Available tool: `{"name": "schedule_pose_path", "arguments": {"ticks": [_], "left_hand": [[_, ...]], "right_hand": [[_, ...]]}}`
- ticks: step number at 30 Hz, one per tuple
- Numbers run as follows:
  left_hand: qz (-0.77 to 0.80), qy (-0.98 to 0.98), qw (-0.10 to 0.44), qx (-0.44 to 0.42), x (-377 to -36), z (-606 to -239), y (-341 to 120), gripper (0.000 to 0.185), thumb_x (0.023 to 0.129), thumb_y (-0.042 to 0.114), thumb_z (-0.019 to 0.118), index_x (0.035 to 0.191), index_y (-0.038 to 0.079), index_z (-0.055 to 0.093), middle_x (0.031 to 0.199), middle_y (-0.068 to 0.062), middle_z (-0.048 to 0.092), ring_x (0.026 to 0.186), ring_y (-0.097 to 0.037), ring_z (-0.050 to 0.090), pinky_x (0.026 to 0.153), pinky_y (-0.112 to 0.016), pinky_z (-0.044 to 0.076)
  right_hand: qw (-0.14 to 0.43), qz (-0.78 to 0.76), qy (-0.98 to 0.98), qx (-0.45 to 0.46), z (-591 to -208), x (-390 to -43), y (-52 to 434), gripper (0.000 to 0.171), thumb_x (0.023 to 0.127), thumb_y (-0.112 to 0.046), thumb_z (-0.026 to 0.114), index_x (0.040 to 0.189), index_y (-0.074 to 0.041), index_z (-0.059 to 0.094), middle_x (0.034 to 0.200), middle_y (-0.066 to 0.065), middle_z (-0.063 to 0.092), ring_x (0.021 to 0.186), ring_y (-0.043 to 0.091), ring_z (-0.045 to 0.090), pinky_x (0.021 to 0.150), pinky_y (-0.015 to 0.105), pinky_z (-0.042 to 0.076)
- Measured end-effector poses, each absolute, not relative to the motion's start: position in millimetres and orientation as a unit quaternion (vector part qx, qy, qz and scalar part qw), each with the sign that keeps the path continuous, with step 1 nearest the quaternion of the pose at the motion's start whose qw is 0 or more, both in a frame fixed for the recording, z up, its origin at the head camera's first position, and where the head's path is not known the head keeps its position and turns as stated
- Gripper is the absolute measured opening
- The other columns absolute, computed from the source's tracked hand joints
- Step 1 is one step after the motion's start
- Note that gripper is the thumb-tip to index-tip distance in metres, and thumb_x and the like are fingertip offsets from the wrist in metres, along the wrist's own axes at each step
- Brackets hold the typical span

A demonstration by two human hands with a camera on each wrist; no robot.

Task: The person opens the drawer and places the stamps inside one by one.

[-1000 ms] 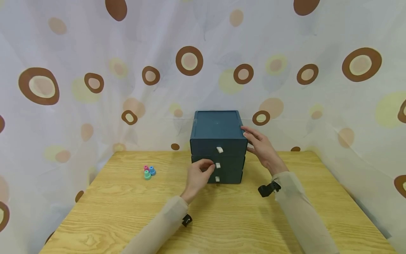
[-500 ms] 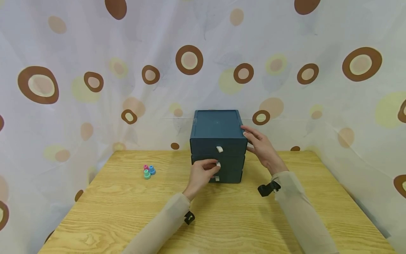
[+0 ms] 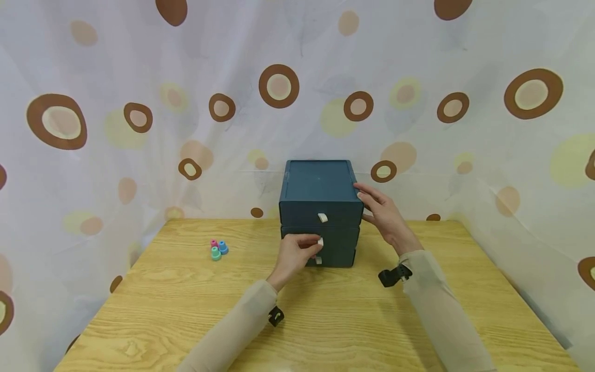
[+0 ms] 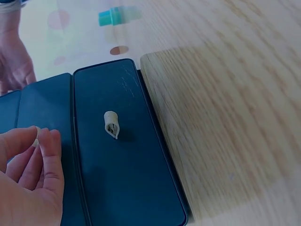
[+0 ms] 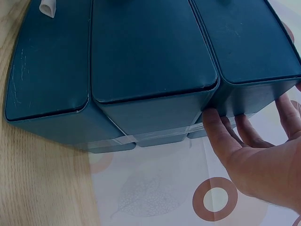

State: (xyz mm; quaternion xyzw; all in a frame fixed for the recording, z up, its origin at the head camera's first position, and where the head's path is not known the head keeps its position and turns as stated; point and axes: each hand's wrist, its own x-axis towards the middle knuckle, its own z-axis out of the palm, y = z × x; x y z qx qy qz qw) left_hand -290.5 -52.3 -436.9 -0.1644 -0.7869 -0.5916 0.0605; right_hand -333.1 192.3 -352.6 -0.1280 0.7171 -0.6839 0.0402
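A dark teal three-drawer chest (image 3: pixel 318 188) stands at the back middle of the wooden table (image 3: pixel 325 320). Each drawer front carries a small white tab. My left hand (image 3: pixel 310 243) pinches the middle drawer's tab (image 3: pixel 320 241) between thumb and forefinger; in the left wrist view that tab (image 4: pixel 36 135) shows at the fingertips (image 4: pixel 47 141), beside the bottom drawer's tab (image 4: pixel 111 124). All drawers look shut. My right hand (image 3: pixel 364 199) lies flat against the chest's right side near the top, fingers straight; in the right wrist view the fingers (image 5: pixel 221 136) press on the chest (image 5: pixel 146 61).
Three small caps, pink, blue and green (image 3: pixel 217 249), stand in a cluster on the table to the left of the chest. A spotted curtain (image 3: pixel 139 119) hangs close behind and around the table. Bare tabletop lies in front of the chest.
My left hand has moved slightly right and its thumb and forefinger have closed on the middle tab. The right hand and the chest have stayed put.
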Motion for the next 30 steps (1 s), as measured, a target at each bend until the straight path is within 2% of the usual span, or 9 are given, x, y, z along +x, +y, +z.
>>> {"name": "schedule_pose_path", "arguments": {"ticks": [9, 16, 19, 30], "left_hand": [[-0.570, -0.802, 0.050, -0.171, -285, -434, -57, 0.023, 0.090, 0.018, 0.072, 0.113, 0.011, 0.075, 0.103, -0.009, 0.075, 0.083, -0.020, 0.073, 0.068, -0.027, 0.059], [-0.563, -0.807, 0.037, -0.173, -275, -432, -59, 0.021, 0.089, 0.019, 0.073, 0.110, 0.013, 0.076, 0.102, -0.006, 0.076, 0.081, -0.015, 0.073, 0.069, -0.029, 0.060], [-0.559, -0.809, 0.041, -0.175, -270, -431, -59, 0.020, 0.089, 0.019, 0.073, 0.108, 0.012, 0.077, 0.099, -0.006, 0.076, 0.078, -0.013, 0.072, 0.067, -0.026, 0.059], [-0.569, -0.801, 0.034, -0.185, -261, -431, -60, 0.019, 0.089, 0.017, 0.074, 0.106, 0.010, 0.077, 0.100, -0.008, 0.076, 0.083, -0.020, 0.073, 0.071, -0.024, 0.059]], "right_hand": [[0.040, -0.683, 0.718, -0.129, -352, -332, 192, 0.055, 0.103, -0.038, 0.048, 0.153, -0.019, 0.036, 0.165, 0.007, 0.014, 0.151, 0.032, 0.017, 0.118, 0.054, 0.026], [0.047, -0.683, 0.718, -0.125, -352, -332, 192, 0.055, 0.103, -0.039, 0.049, 0.153, -0.021, 0.036, 0.165, 0.006, 0.014, 0.151, 0.031, 0.017, 0.118, 0.054, 0.027], [0.048, -0.682, 0.719, -0.126, -352, -331, 192, 0.055, 0.103, -0.038, 0.048, 0.153, -0.020, 0.035, 0.165, 0.006, 0.014, 0.151, 0.032, 0.016, 0.118, 0.055, 0.026], [0.045, -0.684, 0.716, -0.130, -350, -331, 192, 0.055, 0.104, -0.037, 0.048, 0.154, -0.018, 0.035, 0.165, 0.008, 0.015, 0.151, 0.033, 0.016, 0.118, 0.056, 0.025]]}}
